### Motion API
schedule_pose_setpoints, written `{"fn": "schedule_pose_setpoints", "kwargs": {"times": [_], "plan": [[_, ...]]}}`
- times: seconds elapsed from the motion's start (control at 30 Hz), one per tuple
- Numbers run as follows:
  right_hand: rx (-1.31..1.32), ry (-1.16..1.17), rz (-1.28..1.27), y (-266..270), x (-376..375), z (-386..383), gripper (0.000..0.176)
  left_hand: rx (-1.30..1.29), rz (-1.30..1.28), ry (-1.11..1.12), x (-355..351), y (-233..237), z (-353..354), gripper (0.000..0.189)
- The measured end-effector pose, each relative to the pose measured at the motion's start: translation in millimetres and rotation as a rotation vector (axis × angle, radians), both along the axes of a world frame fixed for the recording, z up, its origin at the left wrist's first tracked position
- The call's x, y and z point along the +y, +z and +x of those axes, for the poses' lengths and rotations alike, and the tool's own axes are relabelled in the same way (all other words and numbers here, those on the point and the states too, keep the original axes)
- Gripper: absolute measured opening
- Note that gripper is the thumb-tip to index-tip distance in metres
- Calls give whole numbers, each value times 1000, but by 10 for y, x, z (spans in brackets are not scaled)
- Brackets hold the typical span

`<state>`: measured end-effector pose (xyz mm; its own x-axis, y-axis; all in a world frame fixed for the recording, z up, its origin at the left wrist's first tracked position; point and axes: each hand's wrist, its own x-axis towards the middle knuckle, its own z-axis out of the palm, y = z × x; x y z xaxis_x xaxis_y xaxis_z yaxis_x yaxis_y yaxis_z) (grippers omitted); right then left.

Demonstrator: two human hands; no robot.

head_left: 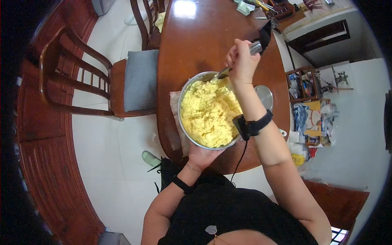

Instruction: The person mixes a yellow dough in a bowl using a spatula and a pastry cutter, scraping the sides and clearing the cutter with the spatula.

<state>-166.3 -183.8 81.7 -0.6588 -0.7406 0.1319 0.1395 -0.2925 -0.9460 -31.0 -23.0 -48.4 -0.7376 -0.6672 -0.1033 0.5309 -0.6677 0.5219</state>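
Note:
A round metal bowl [184, 130] full of lumpy yellow mash [210, 110] sits at the near part of the table. My left hand [202, 157] grips the bowl's near side from below, with most of its fingers hidden under the bowl. Above the far right rim, my right hand [243, 61] is closed around a long-handled metal utensil [256, 48]. The utensil's lower end [223, 73] slants down to the mash at the far side, its working tip buried or hidden.
A cloth [175, 102] lies under the bowl's left side on the brown wooden table [196, 45]. Right of the bowl is a round metal lid or dish [264, 97], partly behind my forearm. A chair with a grey cushion [141, 81] stands at the left. A black cable [240, 161] hangs from my right wrist.

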Motion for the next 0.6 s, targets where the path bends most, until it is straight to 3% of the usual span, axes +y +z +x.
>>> {"fn": "schedule_pose_setpoints", "kwargs": {"times": [0.07, 0.27, 0.4, 0.47, 0.5, 0.57, 0.6], "plan": [[33, -11, -29, 175, 111, -15, 30, 522, 685, -88, 3, -33, -5, 65], [0, 209, 36, 648, 541, -40, 30, 596, 725, -141, -89, 127, 69, 66], [-23, 272, 112, 639, 586, 86, 30, 623, 730, -133, -54, 34, 32, 65], [26, 257, 200, 579, 476, 180, 27, 843, 1009, -109, -25, -22, 33, 63], [38, 254, 233, 501, 403, 231, 26, 837, 1012, -111, -22, -17, 37, 63], [-29, 218, 276, 296, 234, 337, 26, -232, -459, -71, -32, 19, 22, 61], [-23, 193, 239, 153, 169, 350, 22, -231, -461, -71, -27, 35, 26, 61]]}}
